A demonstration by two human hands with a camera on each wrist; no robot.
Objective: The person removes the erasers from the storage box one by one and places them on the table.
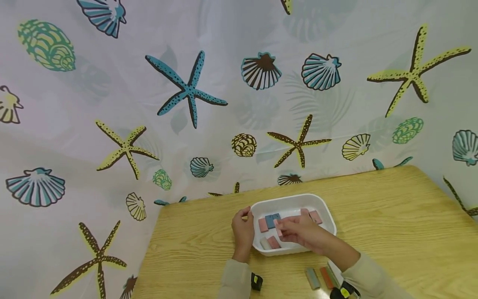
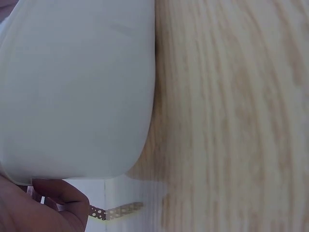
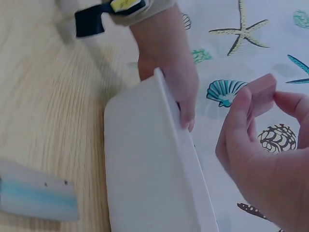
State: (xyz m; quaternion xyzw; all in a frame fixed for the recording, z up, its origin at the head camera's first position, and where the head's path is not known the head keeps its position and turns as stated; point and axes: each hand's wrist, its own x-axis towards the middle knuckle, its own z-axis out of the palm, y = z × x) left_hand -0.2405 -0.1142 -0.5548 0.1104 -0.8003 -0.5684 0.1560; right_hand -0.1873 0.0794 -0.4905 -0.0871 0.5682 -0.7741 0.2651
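Observation:
My right hand [image 1: 308,233] pinches a small pink rectangular block [image 3: 263,94] between thumb and fingers, above a white plastic tray [image 1: 287,205]. The fingers of my left hand [image 1: 242,230] grip the tray's left rim. In the head view, a blue block pair [image 1: 269,222] lies inside beside a pink block [image 1: 263,225]. Toward the tray's near wall, an off-white block [image 1: 264,243] touches another pink block [image 1: 274,242]. More pink blocks [image 1: 315,217] lie at the tray's right, partly behind my right hand.
On the wooden table [image 1: 194,249], a grey-green block [image 1: 313,278], an orange-red block [image 1: 326,277] and a white one [image 1: 336,273] lie near my right forearm. A cloth [image 1: 224,145] printed with shells and starfish hangs behind the table.

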